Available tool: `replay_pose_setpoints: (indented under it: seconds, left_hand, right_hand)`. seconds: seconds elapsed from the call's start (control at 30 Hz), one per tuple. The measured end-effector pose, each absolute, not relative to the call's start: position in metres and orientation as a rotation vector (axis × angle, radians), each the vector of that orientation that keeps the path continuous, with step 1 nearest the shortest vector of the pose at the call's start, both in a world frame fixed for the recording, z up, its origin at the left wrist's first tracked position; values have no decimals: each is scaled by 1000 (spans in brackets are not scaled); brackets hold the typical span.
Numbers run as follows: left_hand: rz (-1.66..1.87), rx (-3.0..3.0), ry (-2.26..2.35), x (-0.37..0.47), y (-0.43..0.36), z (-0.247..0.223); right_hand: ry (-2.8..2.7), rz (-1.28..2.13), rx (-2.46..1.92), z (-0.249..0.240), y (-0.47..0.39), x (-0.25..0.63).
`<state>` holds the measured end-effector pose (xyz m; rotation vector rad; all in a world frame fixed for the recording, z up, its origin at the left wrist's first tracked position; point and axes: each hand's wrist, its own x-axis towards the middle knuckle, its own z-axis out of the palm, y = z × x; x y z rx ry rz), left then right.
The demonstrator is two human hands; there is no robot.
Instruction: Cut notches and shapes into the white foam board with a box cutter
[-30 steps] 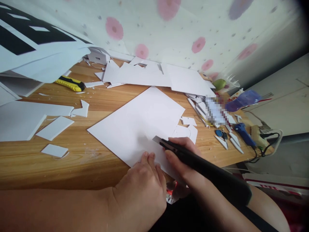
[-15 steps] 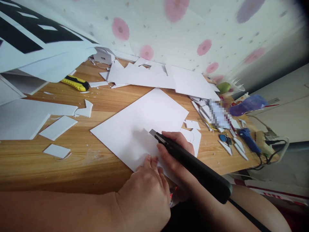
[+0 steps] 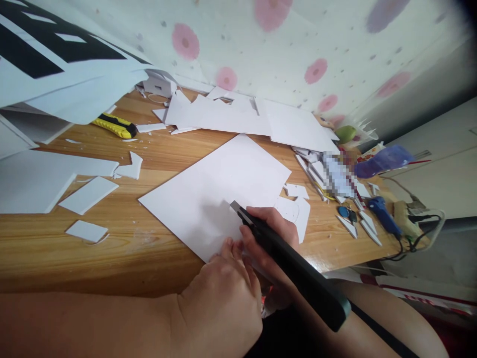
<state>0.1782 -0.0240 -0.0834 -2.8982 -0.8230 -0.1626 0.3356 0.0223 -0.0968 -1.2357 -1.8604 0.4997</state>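
A large sheet of white foam board (image 3: 208, 184) lies on the wooden table in the head view, its near corner hidden by my hands. My left hand (image 3: 227, 293) presses on the near edge of the sheet with its fingers curled together. Just to its right, my right hand (image 3: 274, 223) is closed around a black utility knife (image 3: 294, 268). The blade sticks out and points forward-left over the sheet; whether its tip touches the surface I cannot tell. A smaller cut piece of white board (image 3: 300, 219) lies partly behind my right hand.
White offcuts (image 3: 89, 195) and a yellow-black utility knife (image 3: 116, 125) lie on the left. Larger white sheets (image 3: 231, 114) stretch along the wall. A blue glue gun (image 3: 383, 216) with cables and a power strip (image 3: 412, 226) sit at the table's right edge.
The utility knife's rear end has swung down and slightly left, with my right hand shifting a little. My left hand stays almost in place. The view has shifted slightly.
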Motion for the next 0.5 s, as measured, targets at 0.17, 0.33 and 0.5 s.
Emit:
replay_pose_setpoints:
  seconds: [0.17,0.33,0.5]
  left_hand:
    - [-567,-2680,-847,181,-23,-83]
    - [-620,-2622,-915,182,-24,-91]
    - [-610,-2624,-875,181,-24,-89]
  right_hand:
    - [-1867,497,-1287,-94,16,336]
    - [-1900,473,-1217,-93,14,338]
    - [-1958,482,-1159,-93,13,342]
